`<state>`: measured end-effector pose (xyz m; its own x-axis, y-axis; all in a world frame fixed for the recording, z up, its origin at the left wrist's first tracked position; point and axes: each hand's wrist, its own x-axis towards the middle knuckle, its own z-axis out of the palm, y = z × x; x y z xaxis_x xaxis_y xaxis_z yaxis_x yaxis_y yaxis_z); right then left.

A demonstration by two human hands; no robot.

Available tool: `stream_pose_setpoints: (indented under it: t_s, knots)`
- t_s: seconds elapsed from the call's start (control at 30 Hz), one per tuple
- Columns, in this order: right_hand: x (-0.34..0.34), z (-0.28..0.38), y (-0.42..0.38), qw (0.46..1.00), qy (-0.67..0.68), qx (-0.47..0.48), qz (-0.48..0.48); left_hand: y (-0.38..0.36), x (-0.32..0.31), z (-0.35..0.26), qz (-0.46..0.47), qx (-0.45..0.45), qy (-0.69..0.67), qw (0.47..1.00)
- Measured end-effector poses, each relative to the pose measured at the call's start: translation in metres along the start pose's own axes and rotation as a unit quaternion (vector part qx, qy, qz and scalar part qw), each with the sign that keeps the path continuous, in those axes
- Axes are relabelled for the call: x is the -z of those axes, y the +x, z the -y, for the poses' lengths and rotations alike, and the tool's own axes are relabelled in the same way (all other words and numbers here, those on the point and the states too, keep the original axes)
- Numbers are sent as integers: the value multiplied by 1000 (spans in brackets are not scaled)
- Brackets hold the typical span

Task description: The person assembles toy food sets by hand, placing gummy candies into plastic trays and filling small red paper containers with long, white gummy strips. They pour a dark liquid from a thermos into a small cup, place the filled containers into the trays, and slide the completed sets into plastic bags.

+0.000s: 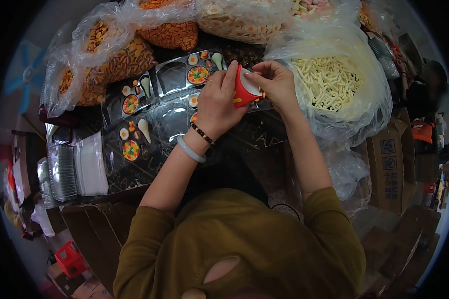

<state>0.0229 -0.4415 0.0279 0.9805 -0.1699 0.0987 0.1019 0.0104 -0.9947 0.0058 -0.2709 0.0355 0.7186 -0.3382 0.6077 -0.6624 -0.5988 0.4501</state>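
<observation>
A red French fry carton with yellow marks and a white inside is held over the table, tilted, in my left hand, whose fingers wrap its left side. My right hand is at the carton's right edge with thumb and fingers closed together; what sits between them is hidden. Small orange-yellow bits show just under its fingertips. Below and behind lie clear plastic trays holding small toy foods: a noodle bowl, a fried egg and a pale green spoon.
A large plastic bag of pale yellow fry-like sticks stands at right. Bags of orange pieces and fried-egg pieces line the back. Stacked clear trays sit at the table's left edge. A cardboard box stands to the right.
</observation>
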Motion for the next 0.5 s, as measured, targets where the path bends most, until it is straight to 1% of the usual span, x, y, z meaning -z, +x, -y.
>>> stream_pose_setpoints:
  t_s: [0.2,0.4,0.5]
  knots:
    - [6,7,1,998,-22,-54,36,-2,0,5,32,-4,1,999]
    - [12,4,2,992,64,-87,72,-3,0,16,46,-37,12,998]
    - [7,2,1,994,54,-70,62,-1,2,17,47,-35,18,998]
